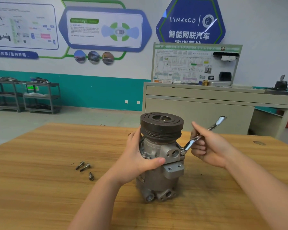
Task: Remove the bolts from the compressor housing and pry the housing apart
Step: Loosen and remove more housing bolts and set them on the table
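Fingers of right hand pinch wrench, its head on a housing bolt. Left hand wraps compressor, upright on wooden surface. Three loose bolts lie to its left.

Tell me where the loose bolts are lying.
In the head view, three bolts lie on the wooden table, left of the compressor and the left hand.
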`<state>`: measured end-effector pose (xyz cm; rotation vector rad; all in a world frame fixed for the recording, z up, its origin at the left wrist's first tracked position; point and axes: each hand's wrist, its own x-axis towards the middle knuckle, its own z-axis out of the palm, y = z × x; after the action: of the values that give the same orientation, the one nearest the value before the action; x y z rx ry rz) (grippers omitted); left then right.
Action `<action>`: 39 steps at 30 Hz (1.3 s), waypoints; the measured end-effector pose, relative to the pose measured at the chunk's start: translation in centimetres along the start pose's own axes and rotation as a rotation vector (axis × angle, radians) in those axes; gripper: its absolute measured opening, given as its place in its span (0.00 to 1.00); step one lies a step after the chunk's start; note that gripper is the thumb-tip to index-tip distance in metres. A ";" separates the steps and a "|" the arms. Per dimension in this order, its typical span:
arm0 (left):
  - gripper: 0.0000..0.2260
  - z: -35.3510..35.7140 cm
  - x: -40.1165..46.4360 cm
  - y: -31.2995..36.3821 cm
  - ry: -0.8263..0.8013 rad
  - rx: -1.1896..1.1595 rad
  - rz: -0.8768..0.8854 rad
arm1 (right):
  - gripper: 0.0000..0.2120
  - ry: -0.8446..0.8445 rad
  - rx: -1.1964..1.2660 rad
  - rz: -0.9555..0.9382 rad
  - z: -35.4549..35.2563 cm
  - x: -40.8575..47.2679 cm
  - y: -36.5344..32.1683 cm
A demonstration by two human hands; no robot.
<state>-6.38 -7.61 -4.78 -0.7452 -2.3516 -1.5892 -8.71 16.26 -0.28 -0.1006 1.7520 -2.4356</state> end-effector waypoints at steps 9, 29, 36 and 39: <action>0.58 -0.1 0.3 -0.8 -0.006 -0.093 -0.022 | 0.07 0.031 0.059 -0.292 -0.2 -4.5 -0.8; 0.58 0.0 0.3 -1.6 0.001 -0.229 -0.104 | 0.20 0.476 -0.731 -1.023 4.4 -6.3 3.9; 0.58 0.1 0.3 -1.7 0.005 -0.224 -0.066 | 0.18 0.408 -1.009 -1.160 6.2 -6.3 4.0; 0.58 0.1 0.3 -1.7 0.005 -0.223 -0.055 | 0.17 0.443 -1.063 -1.223 6.3 -6.4 4.1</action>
<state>-7.54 -7.94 -6.07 -0.7229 -2.2329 -1.8965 -1.21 10.03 -1.94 -1.0534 3.8070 -1.5430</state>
